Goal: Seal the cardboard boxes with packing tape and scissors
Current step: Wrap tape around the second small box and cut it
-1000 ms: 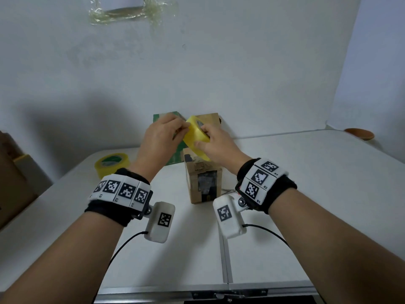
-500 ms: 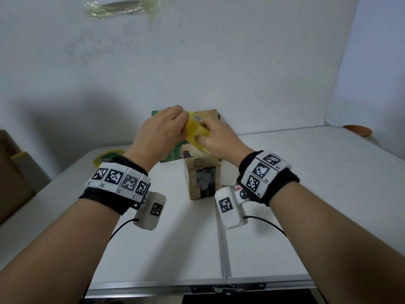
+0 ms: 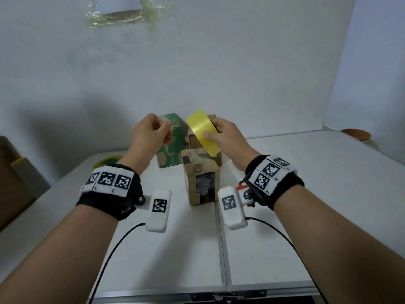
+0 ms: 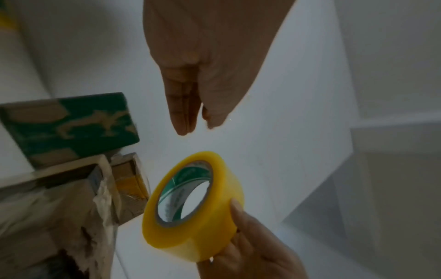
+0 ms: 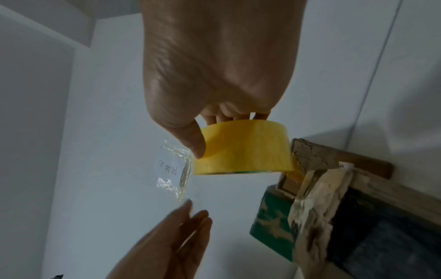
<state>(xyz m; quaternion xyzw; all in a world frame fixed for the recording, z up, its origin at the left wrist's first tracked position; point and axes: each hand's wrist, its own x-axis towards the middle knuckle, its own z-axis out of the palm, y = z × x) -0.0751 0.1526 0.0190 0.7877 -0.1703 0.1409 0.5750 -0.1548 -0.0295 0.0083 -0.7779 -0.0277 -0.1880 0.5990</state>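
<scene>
The right hand [image 3: 228,137] gripped the yellow tape roll [image 3: 203,132] in the air above the brown cardboard box [image 3: 201,178], thumb on the outer band, fingers behind. The roll's core axis ran roughly sideways, its open hole facing the left hand [image 3: 151,134]. That hand's fingertips [image 4: 183,124] pinched together, just beside the roll; whether they held tape could not be told.

I'm facing a plain white wall [image 3: 219,62] with a paper notice [image 3: 122,9] stuck up high under crinkled clear film. Below me lies a white table [image 3: 306,194] with a seam down its middle; a brown dish [image 3: 356,133] sits at its far right corner.
</scene>
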